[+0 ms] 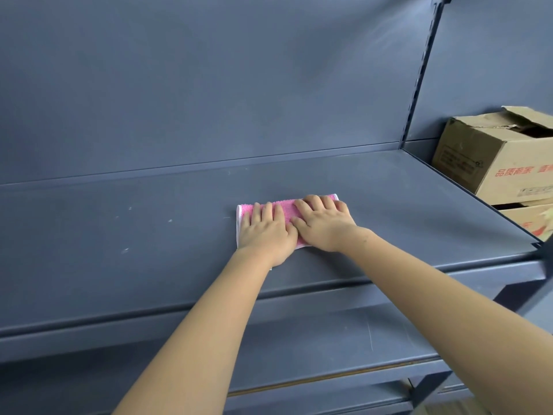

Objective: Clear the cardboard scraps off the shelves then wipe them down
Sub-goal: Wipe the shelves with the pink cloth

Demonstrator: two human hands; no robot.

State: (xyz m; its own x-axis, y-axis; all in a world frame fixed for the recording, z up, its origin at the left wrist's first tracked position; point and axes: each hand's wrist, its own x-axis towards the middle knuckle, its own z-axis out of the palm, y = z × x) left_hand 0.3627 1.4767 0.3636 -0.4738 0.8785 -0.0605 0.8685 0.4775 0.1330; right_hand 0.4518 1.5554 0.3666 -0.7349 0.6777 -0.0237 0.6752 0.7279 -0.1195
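Note:
A folded pink cloth (286,208) with a white edge lies flat on the dark grey shelf (119,235), near its middle. My left hand (266,232) presses palm-down on the cloth's left half. My right hand (324,224) presses palm-down on its right half, thumb beside the left hand. Both hands have their fingers stretched flat over the cloth. A few small pale specks dot the shelf to the left of the cloth. No cardboard scraps show on this shelf.
A grey back panel (209,85) rises behind the shelf. A slotted upright (419,85) divides it from the bay on the right, where an open cardboard box (490,157) stands on another box (532,220). A lower shelf (329,339) sits beneath.

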